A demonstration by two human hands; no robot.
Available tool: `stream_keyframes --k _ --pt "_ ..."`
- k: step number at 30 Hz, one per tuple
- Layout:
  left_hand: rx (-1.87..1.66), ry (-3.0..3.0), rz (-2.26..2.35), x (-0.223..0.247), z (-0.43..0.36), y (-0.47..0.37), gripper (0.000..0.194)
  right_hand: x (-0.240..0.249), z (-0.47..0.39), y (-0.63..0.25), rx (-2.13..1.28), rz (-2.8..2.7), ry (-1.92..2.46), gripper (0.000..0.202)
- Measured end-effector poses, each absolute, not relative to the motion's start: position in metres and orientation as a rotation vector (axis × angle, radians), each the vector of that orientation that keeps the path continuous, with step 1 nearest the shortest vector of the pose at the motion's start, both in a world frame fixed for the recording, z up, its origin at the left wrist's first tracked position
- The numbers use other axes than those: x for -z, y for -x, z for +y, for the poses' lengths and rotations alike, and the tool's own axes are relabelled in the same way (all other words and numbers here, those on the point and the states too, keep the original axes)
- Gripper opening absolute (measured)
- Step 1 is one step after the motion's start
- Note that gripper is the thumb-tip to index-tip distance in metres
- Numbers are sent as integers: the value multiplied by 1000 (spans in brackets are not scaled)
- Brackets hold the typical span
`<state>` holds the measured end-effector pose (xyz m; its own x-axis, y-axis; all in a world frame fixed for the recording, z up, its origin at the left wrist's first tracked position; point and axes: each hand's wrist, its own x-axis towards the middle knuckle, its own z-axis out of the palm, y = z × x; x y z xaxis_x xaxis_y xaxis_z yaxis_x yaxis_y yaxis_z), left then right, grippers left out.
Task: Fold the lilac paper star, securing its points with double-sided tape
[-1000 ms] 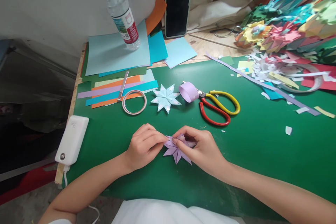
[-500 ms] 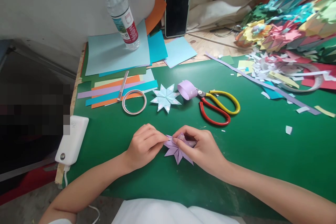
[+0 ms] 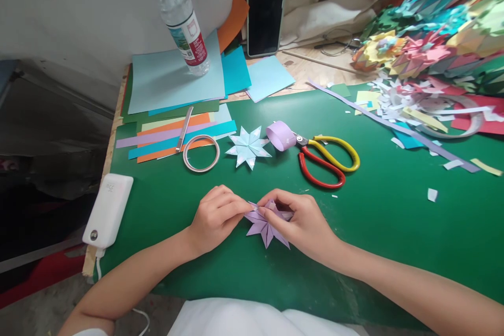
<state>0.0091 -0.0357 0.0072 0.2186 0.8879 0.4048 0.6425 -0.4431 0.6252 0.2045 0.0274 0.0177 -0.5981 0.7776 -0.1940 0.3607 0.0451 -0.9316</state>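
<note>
A purple folded paper star (image 3: 266, 232) is held between my two hands just above the green table top. My left hand (image 3: 218, 216) pinches the tip of one of its points at the upper left. The thumb and fingers of my right hand (image 3: 301, 218) grip the star from the right and cover part of it. Beyond my hands lies a light blue paper star (image 3: 248, 147) with pale patches on its tips. A purple paper ring (image 3: 281, 135) stands beside it, touching or close to the scissors (image 3: 328, 163) with red and yellow handles.
A roll of tape (image 3: 201, 153), tweezers (image 3: 185, 129) and paper strips (image 3: 169, 139) lie left of centre. A water bottle (image 3: 185, 31) stands on paper sheets. A phone (image 3: 268, 5) leans at the back. Paper scraps (image 3: 409, 102) spread at right; a power bank (image 3: 108, 210) sits left.
Almost nothing differs. Both hands stay on the purple paper star, with only a tiny shift of the star and the fingertips.
</note>
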Motion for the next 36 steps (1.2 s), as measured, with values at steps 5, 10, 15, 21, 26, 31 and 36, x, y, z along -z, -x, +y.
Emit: stream_keyframes --k 5,10,15,21,26,31,36 --pt "-1043 -2195 1442 -6 -36 -8 12 -19 28 -204 -1554 -1979 1136 17" --pt "-1052 -2417 1476 -12 -36 -10 14 -19 27 -204 -1537 -1989 1132 18" --pt "-1037 -2660 1445 -19 -33 -11 12 -19 28 -203 -1531 -2004 1116 18" --pt "-1010 -2645 1403 -17 -31 -8 13 -19 28 -203 -1524 -2038 1093 20" --pt "-1015 -2548 1407 -13 -34 -6 13 -18 28 -203 -1506 -2051 1071 19" --pt "-1042 -2401 1392 -10 -34 -6 13 -19 29 -204 -1521 -2049 1044 17" --pt "-1069 -2249 1327 -7 -31 -6 11 -19 30 -204 -1578 -2054 1024 18"
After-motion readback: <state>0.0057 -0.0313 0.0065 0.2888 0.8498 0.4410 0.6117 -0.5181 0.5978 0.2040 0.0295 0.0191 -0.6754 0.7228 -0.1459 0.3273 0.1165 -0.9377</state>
